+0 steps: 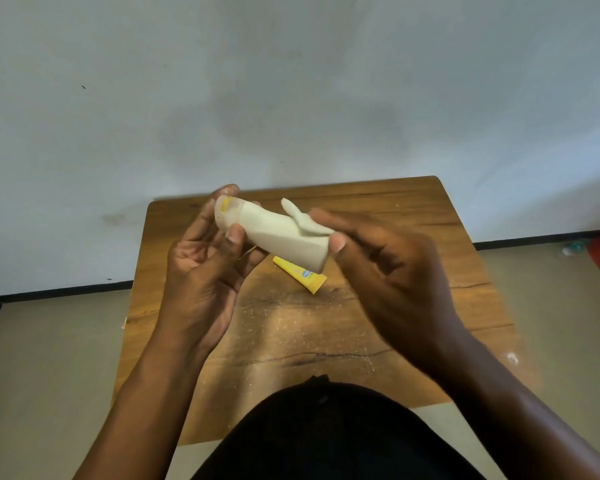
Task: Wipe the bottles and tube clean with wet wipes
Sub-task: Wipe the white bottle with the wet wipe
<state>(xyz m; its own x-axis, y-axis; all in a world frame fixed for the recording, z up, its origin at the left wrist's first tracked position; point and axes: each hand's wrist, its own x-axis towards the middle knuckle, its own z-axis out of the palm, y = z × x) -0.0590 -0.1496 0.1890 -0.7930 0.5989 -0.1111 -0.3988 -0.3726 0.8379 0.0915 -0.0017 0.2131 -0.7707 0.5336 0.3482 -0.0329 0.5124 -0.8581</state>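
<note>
We hold a small pale bottle up over the wooden table, most of its body wrapped in a wet wipe. Our left hand grips the bare end — thumb pressed on the near side, fingers curled round the far side — where a band of yellow shows through the translucent plastic. Our right hand pinches the wipe at the opposite end, thumb below and fingers above, with a loose flap of the wipe sticking up just beside the fingertips.

The relation that matters is the bottle's long axis: it runs from upper left down to lower right, spanning the gap between the two hands, so the wrapped part lies directly leftward of the right fingers. In our judgement the next stroke is a slide or twist of the wipe along that axis, the left hand serving as the anchor. The right hand is the one nearer the wipe's free end, so it would naturally do the rubbing.

The yellow tube lies flat on the table beneath the bottle, apart from both hands, its long axis roughly parallel to the bottle's. It looks not yet taken up, so we judge the task to be partway through. Fine pale specks are scattered over the near part of the tabletop.
</note>
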